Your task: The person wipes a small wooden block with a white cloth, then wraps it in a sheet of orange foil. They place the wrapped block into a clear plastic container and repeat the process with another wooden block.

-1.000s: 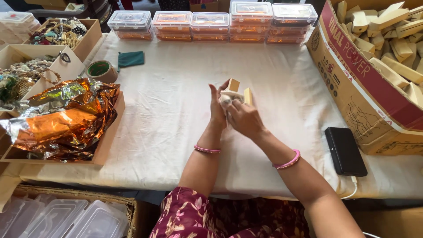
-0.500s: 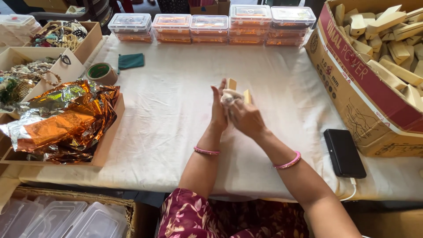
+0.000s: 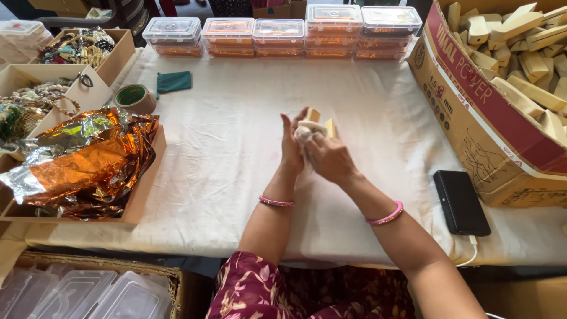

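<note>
Two hands meet above the middle of the desk (image 3: pixel 236 147): my left hand (image 3: pixel 291 147) stands upright with its fingers closed against a small wooden block (image 3: pixel 313 115), and my right hand (image 3: pixel 329 158) presses a white cloth (image 3: pixel 307 128) on the block with bent fingers. The block is lifted off the white cover, well apart from the black phone (image 3: pixel 460 202) on my right and the foil (image 3: pixel 82 159) on my left.

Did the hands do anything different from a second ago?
Hardly. Both hands, left hand and right hand, keep holding the small wooden blocks and white cloth together above the table, fingers shifting only slightly. Nothing was picked up or let go. The phone, tape roll and foil stayed put.
</note>
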